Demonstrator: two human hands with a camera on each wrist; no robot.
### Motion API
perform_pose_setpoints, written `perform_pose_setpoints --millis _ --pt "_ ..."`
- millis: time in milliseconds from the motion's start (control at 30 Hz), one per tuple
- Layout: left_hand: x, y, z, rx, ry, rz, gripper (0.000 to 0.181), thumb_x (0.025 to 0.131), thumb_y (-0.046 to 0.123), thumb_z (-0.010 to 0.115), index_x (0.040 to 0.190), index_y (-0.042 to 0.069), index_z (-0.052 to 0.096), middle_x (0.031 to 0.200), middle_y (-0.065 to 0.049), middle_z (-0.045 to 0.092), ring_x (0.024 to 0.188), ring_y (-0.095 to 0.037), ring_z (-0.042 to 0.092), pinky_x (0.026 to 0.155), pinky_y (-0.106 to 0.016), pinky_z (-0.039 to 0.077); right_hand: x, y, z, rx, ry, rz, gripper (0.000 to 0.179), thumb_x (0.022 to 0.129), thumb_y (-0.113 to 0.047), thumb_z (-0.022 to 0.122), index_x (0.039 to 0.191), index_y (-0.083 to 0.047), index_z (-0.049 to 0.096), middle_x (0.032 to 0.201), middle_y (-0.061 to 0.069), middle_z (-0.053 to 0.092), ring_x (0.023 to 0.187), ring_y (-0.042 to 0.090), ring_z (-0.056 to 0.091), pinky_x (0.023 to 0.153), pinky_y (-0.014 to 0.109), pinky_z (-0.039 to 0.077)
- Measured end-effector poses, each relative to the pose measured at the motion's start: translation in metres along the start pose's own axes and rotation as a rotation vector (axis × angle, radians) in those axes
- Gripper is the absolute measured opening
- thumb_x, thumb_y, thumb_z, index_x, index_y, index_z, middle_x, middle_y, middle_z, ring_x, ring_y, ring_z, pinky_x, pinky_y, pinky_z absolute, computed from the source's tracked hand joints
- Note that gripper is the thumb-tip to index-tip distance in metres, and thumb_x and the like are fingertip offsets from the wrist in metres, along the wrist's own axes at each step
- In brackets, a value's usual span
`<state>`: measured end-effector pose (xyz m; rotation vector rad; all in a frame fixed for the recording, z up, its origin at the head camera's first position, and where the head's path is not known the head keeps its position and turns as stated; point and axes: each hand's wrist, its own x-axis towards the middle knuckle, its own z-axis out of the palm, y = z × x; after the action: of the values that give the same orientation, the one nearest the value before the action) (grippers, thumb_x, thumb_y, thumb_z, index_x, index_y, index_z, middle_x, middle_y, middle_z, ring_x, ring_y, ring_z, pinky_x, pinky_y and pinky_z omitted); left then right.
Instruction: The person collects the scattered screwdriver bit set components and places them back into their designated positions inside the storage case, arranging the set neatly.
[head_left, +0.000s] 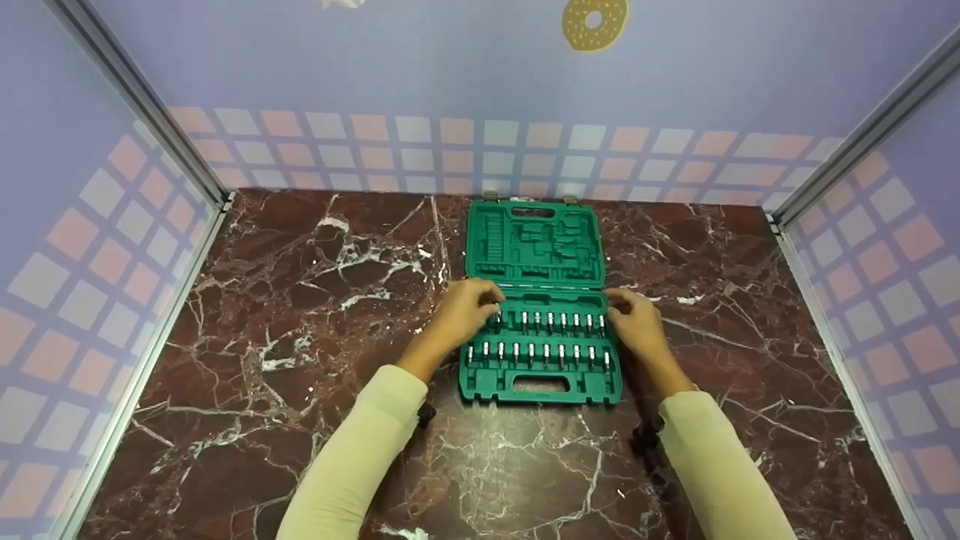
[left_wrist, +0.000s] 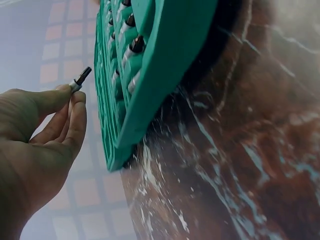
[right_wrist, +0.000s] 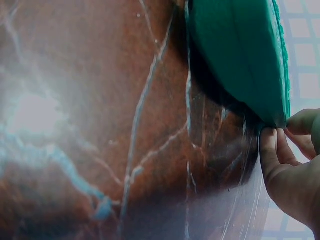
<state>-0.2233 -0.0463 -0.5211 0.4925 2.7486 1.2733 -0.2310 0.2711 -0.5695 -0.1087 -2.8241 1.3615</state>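
Note:
A green plastic socket case (head_left: 487,384) lies unfolded on the table, its lid (head_left: 555,251) laid back toward the far wall. Two rows of bit sockets (head_left: 546,354) stand in the near half, silver at one end and dark at the tip. Over the left end of the back row, my left hand (head_left: 463,309) pinches a bit socket (left_wrist: 76,86) between thumb and fingertips, dark tip pointing up and away from the hand in the left wrist view. My right hand (head_left: 636,322) grips the case's right edge, thumb at the rim and fingers against the side.
The case rests on a dark red marbled tabletop (head_left: 330,330). Behind it rises a lilac wall (head_left: 420,82) with pink and white squares, and similar panels (head_left: 900,247) close in both sides. The lid's moulded slots hold no visible pieces.

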Motion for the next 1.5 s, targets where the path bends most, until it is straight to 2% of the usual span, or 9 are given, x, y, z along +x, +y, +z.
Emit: perform_pose_setpoints --millis 100,200,467,667,967,1067,1233,1400,1500 --pt "0.006 0.004 0.006 0.017 -0.088 0.019 0.013 0.095 0.004 0.072 0.107 0.001 0.077 0.105 -0.015 0.076 0.098 -0.030 0.071 0.107 -0.056 0.049 0.000 0.000 0.000 0.003 0.002 0.002 0.034 0.096 -0.001 0.059 0.129 -0.001 0.069 0.119 0.023 0.071 0.112 0.034 0.066 0.095 0.043 0.051" --pt "0.010 0.005 0.010 0.027 -0.146 0.027 0.013 0.096 0.005 0.071 0.105 0.000 0.077 0.104 -0.015 0.076 0.097 -0.029 0.072 0.088 -0.045 0.060 0.000 0.000 0.000 0.004 0.002 0.000 0.035 0.096 -0.001 0.060 0.129 -0.001 0.068 0.120 0.023 0.071 0.114 0.035 0.066 0.097 0.045 0.052" --pt "0.020 0.003 0.020 0.145 -0.172 0.058 0.012 0.098 0.008 0.070 0.102 0.004 0.080 0.102 -0.012 0.077 0.099 -0.029 0.073 0.087 -0.043 0.061 0.000 0.002 -0.001 0.000 0.001 -0.005 0.034 0.096 -0.003 0.060 0.129 -0.003 0.069 0.120 0.023 0.071 0.114 0.035 0.066 0.097 0.047 0.052" --pt "0.022 0.002 0.025 0.165 -0.191 0.064 0.012 0.098 0.008 0.070 0.104 0.003 0.078 0.104 -0.013 0.072 0.098 -0.029 0.070 0.085 -0.041 0.060 -0.001 0.001 -0.001 -0.001 -0.011 0.004 0.036 0.098 -0.003 0.058 0.132 -0.003 0.067 0.120 0.023 0.070 0.115 0.035 0.065 0.096 0.047 0.052" --pt "0.029 0.001 0.027 0.143 -0.150 -0.032 0.021 0.093 0.011 0.077 0.112 0.004 0.075 0.121 -0.016 0.067 0.121 -0.032 0.062 0.098 -0.043 0.056 0.000 0.000 -0.001 0.000 -0.008 0.008 0.035 0.097 -0.003 0.059 0.131 -0.003 0.068 0.120 0.023 0.071 0.114 0.035 0.066 0.096 0.046 0.052" --pt "0.030 0.001 0.027 0.160 -0.150 -0.047 0.023 0.092 0.014 0.078 0.113 0.004 0.075 0.119 -0.015 0.066 0.112 -0.030 0.064 0.094 -0.043 0.056 0.000 0.000 -0.001 -0.004 -0.005 0.008 0.035 0.096 -0.002 0.059 0.131 -0.002 0.068 0.119 0.024 0.071 0.113 0.035 0.066 0.096 0.046 0.052" --pt "0.030 0.000 0.027 0.179 -0.140 -0.058 0.025 0.092 0.015 0.078 0.114 0.004 0.074 0.114 -0.015 0.064 0.107 -0.030 0.064 0.091 -0.044 0.056 0.000 -0.001 -0.001 -0.002 -0.008 -0.004 0.035 0.097 -0.002 0.059 0.131 -0.002 0.068 0.118 0.024 0.071 0.112 0.036 0.066 0.095 0.046 0.052" --pt "0.031 -0.001 0.028 0.198 -0.120 -0.047 0.025 0.094 0.014 0.076 0.116 0.005 0.074 0.130 -0.019 0.065 0.131 -0.036 0.057 0.100 -0.045 0.055 0.000 -0.002 -0.001 0.009 0.001 -0.001 0.035 0.096 -0.002 0.059 0.130 -0.003 0.068 0.118 0.024 0.071 0.111 0.035 0.066 0.094 0.046 0.052" --pt "0.029 -0.002 0.030 0.207 -0.111 -0.033 0.024 0.094 0.014 0.076 0.116 0.005 0.074 0.131 -0.019 0.064 0.126 -0.035 0.061 0.098 -0.044 0.056 -0.001 -0.002 0.000 -0.011 0.007 -0.008 0.035 0.096 -0.002 0.060 0.131 -0.002 0.068 0.118 0.024 0.071 0.111 0.036 0.067 0.094 0.046 0.052"
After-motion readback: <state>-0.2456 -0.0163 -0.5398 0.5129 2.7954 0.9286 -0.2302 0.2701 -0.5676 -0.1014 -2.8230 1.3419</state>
